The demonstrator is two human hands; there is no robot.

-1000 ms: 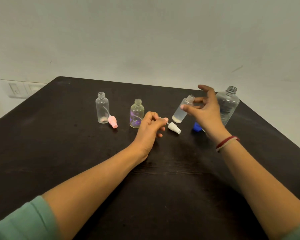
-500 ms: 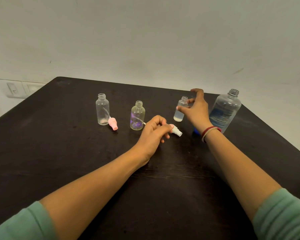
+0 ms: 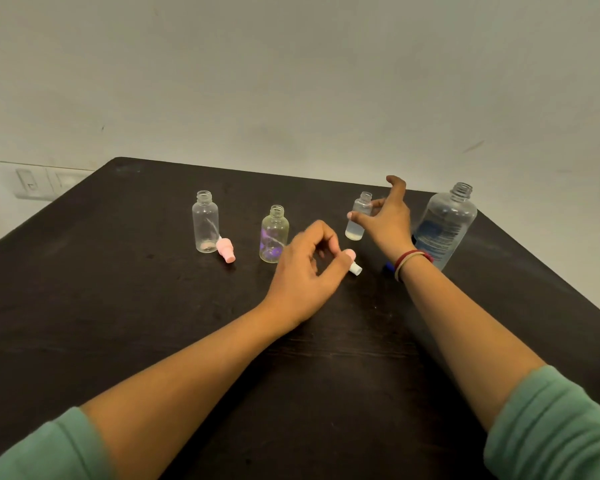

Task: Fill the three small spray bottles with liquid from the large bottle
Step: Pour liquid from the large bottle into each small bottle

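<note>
Dark tabletop (image 3: 125, 306) fills the lower frame under a pale wall, and on my feed the work sits right of centre. The right hand (image 3: 387, 223) has its thumb and fingers curled round the shoulder of the third small bottle (image 3: 355, 230), with one finger lifted clear above. That bottle stands upright on the table, neck open, with only a shallow layer of liquid at its bottom. The left hand (image 3: 305, 275) is blurred, its fingers curled, thumb and forefinger pinching the white spray head (image 3: 355, 269). The head lies low over the table, its long axis slanting toward the lower right. It sits just below the bottle's base, near but not touching, so the open neck is straight up-frame from the left fingertips. The large bottle (image 3: 444, 226), uncapped and upright, stands just right of the right wrist and well apart from the left hand, so I judge the right hand the nearer one for any further pour. Left of centre, the clear small bottle (image 3: 205, 223) and the purple-tinted small bottle (image 3: 274, 235) stand open. I can make out no liquid in either, and a pink spray head (image 3: 226, 250) lies against the clear one's base.
</note>
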